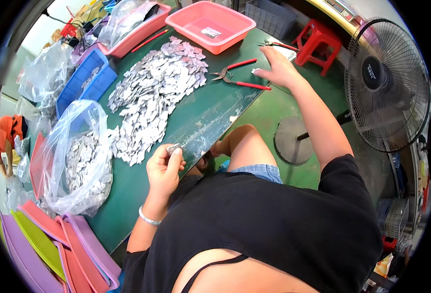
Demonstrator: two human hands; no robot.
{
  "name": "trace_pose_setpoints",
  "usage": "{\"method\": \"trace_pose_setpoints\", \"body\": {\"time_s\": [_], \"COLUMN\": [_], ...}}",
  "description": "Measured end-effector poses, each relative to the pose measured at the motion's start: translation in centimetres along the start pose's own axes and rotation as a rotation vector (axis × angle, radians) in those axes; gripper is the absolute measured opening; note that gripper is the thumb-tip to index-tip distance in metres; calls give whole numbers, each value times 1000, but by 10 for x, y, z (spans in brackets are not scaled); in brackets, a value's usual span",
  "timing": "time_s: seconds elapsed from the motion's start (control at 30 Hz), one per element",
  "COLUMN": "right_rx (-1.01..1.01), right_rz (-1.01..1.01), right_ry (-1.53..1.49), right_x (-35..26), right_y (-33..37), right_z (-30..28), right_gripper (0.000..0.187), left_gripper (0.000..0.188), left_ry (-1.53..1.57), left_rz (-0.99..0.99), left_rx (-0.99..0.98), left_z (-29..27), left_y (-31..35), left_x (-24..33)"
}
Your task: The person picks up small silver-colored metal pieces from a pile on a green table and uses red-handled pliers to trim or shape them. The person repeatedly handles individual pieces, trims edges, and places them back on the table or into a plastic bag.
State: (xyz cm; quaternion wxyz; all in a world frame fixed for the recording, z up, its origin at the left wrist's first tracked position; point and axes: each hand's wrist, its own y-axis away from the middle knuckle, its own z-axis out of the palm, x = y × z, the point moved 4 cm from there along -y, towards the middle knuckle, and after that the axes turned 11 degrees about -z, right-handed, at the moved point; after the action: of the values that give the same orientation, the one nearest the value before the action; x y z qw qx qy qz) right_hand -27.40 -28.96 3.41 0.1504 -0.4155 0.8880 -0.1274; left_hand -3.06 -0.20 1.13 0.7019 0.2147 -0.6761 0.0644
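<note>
My left hand (162,171) is closed at the table's near edge, pinching a small grey metal piece (175,148) between thumb and fingers. Stretched out to the far right, my right hand (280,69) is open, its fingers apart and holding nothing I can see. Just left of it lie red-handled pliers (225,76) with spread jaws. A second red-handled tool (275,45) rests near my right fingertips, partly hidden. Flat grey metal pieces (152,93) form a wide heap on the green table (196,128). More of them fill a clear plastic bag (98,183) left of my left hand.
A pink basin (176,19) stands at the table's far edge, with a blue basket (109,78) farther left. Coloured trays (34,244) are stacked at lower left. A standing fan (386,83), red stool (318,41) and grey crate (269,19) are on the right. Someone in orange (3,136) is at far left.
</note>
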Motion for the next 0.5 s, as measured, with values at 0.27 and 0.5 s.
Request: {"method": "trace_pose_setpoints", "body": {"time_s": [0.27, 0.5], "right_rx": [-221, -236], "right_rz": [394, 342], "right_ry": [280, 312], "right_x": [101, 98], "right_y": [-8, -20], "right_z": [14, 18], "right_gripper": [106, 84], "left_gripper": [7, 8], "left_ry": [-19, -17], "left_rz": [-43, -19], "left_rx": [7, 25], "left_z": [17, 23], "left_y": [-21, -30], "left_x": [4, 9]}}
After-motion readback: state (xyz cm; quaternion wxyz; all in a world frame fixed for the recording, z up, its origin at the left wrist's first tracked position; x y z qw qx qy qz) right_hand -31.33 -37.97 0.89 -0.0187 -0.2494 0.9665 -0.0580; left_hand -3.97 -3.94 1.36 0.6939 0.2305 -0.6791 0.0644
